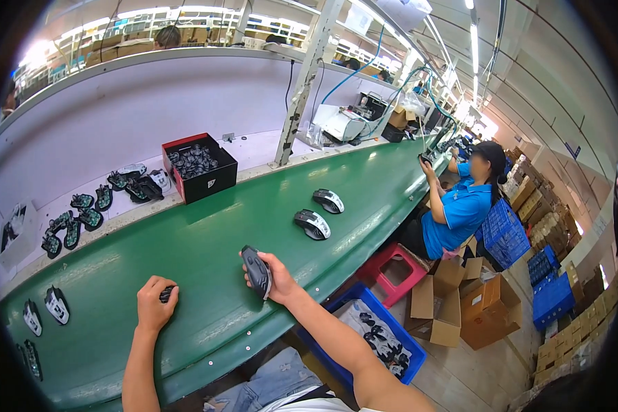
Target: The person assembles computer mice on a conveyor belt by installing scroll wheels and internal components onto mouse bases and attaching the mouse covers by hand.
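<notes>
In my right hand [279,277] is a dark computer mouse [257,273], held over the green belt with my fingers and thumb around its sides. My left hand [156,302] is closed around a small black part [166,294], mostly hidden by the fingers, low over the belt. Two white-and-black mice [313,224] [328,200] sit on the belt beyond my right hand. Farther left lie two more white-and-black mouse pieces [57,304] [32,317], with dark green-patterned pieces [32,360] nearer the left rim.
A black-and-red box [209,184] of small dark parts stands on the ledge behind the green belt [220,230]. Several mouse shells [90,218] lie left of it. At right are a blue crate [413,364], a pink stool [395,273], cardboard boxes [488,309] and a seated co-worker [465,209].
</notes>
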Demonstrator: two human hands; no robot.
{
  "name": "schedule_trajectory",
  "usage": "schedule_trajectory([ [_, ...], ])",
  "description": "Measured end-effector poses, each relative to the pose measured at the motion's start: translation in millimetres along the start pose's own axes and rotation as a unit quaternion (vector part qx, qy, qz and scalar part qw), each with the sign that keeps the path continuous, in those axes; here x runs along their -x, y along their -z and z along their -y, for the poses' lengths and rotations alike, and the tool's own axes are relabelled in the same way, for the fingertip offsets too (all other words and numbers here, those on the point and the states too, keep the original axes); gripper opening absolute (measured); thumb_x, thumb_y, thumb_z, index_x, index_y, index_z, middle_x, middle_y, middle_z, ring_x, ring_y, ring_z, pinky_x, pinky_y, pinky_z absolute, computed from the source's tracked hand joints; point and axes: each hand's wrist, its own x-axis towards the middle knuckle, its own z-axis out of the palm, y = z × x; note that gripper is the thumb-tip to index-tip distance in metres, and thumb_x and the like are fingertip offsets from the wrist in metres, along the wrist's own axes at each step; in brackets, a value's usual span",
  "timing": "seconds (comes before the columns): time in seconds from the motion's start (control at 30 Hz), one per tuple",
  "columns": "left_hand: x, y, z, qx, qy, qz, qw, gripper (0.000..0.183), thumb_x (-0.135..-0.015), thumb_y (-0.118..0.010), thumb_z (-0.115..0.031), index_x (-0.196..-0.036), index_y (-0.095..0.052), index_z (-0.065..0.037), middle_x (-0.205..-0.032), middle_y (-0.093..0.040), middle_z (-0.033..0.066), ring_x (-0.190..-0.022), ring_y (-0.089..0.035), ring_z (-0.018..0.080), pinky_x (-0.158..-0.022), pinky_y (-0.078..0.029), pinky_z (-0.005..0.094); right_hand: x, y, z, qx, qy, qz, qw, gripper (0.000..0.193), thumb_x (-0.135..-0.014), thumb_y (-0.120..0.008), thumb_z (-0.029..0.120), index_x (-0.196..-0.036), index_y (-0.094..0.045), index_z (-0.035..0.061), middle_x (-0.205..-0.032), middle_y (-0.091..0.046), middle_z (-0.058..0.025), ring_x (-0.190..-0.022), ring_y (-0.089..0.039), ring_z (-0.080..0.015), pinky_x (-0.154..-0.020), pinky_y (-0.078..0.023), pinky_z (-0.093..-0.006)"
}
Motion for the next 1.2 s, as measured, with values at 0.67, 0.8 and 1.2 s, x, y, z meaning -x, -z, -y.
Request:
schedule_trajectory([
  [0.67,1.0,-0.9,-3.1,0.009,-0.003,0.002,1.000,0.007,-0.076,-0.073,-0.005,-0.082,-0.069,-0.001,-0.081,-0.066,0.0139,-0.075,-0.066,0.0315,-0.070,-0.053,0.0386,-5.3,-27.3,40.8,0.720,0.159,-0.004,0.676,0.031,-0.093,-0.045,0.023,-0.106,-0.066,0.0033,-0.095,-0.069,-0.0198,-0.093,-0.065,-0.0392,-0.085,-0.050,-0.0456],
  [0.8,0.2,-2.5,-2.3,0.004,-0.010,0.008,1.000,0.008,-0.077,-0.074,-0.008,-0.082,-0.070,-0.003,-0.082,-0.066,0.0121,-0.075,-0.066,0.0306,-0.069,-0.054,0.0389,-9.0,-26.1,25.5,0.736,0.143,-0.023,0.661,0.036,-0.092,-0.042,0.026,-0.100,-0.069,0.0037,-0.098,-0.070,-0.0195,-0.094,-0.065,-0.0408,-0.087,-0.050,-0.0482],
  [1.2,2.1,-2.9,-5.4,0.013,-0.006,0.015,1.000,0.007,-0.077,-0.073,-0.008,-0.082,-0.070,-0.004,-0.082,-0.066,0.0119,-0.075,-0.066,0.0301,-0.069,-0.054,0.0385,-9.3,-32.7,26.7,0.685,0.050,-0.046,0.725,0.060,-0.103,-0.037,0.042,-0.085,-0.071,-0.0042,-0.085,-0.070,-0.0244,-0.085,-0.067,-0.0396,-0.082,-0.050,-0.0454],
])
